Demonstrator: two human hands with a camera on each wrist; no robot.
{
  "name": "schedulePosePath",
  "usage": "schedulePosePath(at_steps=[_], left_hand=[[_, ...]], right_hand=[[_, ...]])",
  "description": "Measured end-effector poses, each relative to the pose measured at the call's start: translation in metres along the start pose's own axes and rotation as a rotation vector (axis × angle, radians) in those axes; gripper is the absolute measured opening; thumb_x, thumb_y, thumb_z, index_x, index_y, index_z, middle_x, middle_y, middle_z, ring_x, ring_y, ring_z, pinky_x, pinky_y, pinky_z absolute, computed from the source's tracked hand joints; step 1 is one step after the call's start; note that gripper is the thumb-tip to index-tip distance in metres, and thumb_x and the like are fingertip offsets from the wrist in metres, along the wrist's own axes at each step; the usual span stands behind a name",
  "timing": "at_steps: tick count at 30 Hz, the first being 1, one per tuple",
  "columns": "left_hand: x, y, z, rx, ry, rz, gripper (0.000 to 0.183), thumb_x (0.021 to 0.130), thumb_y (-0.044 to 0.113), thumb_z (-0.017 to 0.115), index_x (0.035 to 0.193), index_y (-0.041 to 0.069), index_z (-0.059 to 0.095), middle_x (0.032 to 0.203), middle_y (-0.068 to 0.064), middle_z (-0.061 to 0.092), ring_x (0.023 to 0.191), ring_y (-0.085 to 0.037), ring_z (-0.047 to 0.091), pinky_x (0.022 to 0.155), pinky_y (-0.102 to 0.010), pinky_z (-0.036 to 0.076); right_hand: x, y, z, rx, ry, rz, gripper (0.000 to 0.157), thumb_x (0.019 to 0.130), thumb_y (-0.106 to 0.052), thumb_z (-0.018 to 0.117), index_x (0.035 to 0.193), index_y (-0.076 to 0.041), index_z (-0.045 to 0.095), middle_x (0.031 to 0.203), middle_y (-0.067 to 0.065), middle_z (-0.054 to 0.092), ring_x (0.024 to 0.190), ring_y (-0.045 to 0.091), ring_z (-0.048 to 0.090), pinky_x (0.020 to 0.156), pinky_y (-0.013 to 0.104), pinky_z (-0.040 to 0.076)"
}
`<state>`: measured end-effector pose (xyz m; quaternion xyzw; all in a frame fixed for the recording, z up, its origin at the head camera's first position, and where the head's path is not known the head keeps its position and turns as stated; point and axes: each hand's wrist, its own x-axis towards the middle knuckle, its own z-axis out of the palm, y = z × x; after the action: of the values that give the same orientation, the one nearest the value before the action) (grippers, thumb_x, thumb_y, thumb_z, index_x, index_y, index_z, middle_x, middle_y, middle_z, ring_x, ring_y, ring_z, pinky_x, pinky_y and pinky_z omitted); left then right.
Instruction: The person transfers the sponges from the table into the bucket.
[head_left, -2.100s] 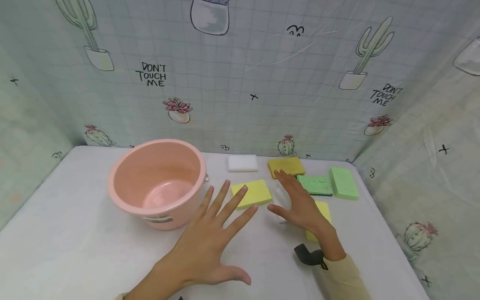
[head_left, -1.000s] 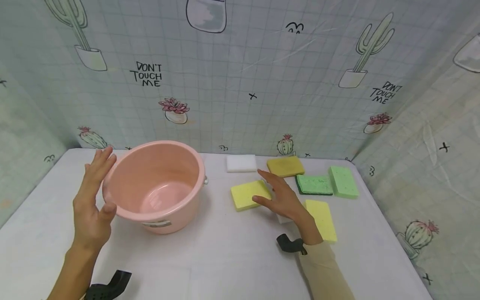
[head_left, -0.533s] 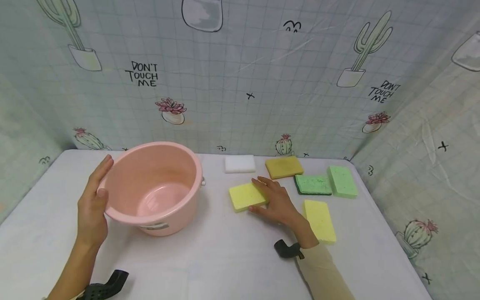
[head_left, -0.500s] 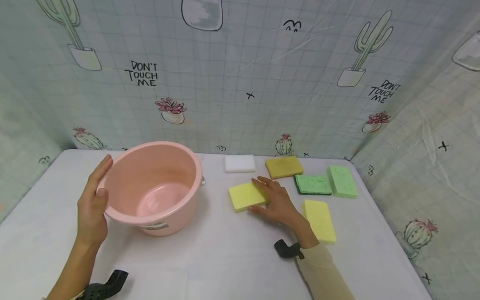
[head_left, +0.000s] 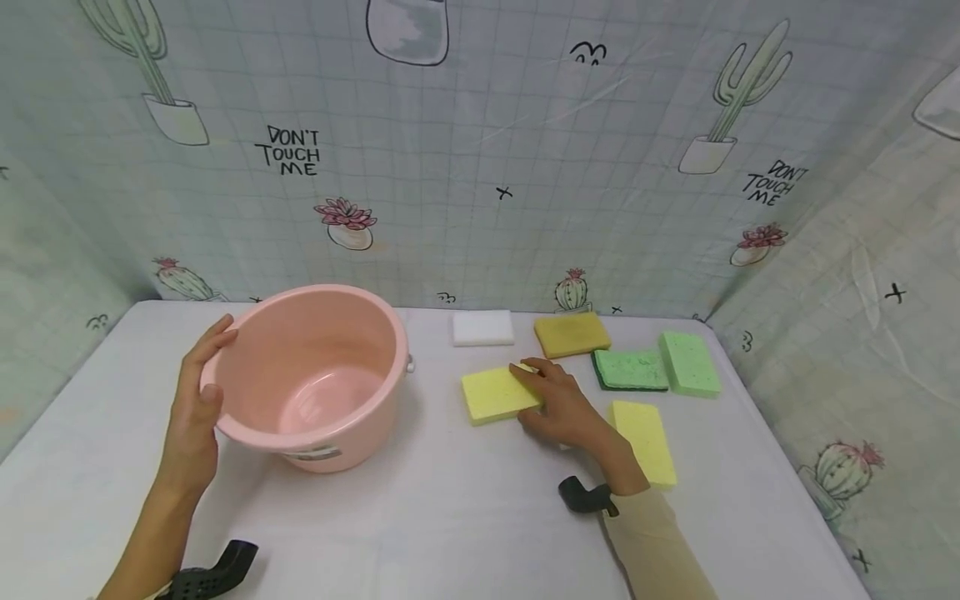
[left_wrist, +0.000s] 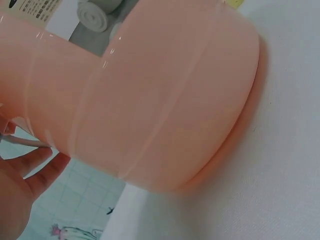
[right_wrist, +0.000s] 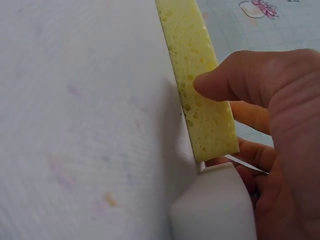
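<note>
Centre-left, bucket rim (head_left: 378, 406) is held by left grip (head_left: 191, 421); across a gap, mid-frame, yellow sponge (head_left: 497, 396) is pinched by right grip (head_left: 567, 414).

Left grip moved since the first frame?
Yes, leftward. In the head view, the left grip was right of the left "DON'T TOUCH ME" print; now it is left of it, at the left side of the pink bucket.
</note>
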<state>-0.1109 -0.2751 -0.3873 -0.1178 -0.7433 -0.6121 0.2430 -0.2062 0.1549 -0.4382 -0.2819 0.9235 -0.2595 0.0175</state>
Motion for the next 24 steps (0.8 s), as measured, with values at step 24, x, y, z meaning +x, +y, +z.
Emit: schedulePosePath(at_steps=[24], left_hand=[[0.0,-0.006,0.012,-0.119,-0.07,0.035,0.074,0.094,0.052,0.05,0.148,0.005,0.029,0.157,-0.007,0.012,0.138,-0.024,0.023,0.098,-0.015,0.036]], right_hand=[[-0.001,0.005,-0.003,0.109,0.02,-0.019,0.067,0.08,-0.029,0.079,0.139,-0.014,0.052,0.136,0.01,0.045,0.122,0.03,0.046,0.099,0.049,0.04]])
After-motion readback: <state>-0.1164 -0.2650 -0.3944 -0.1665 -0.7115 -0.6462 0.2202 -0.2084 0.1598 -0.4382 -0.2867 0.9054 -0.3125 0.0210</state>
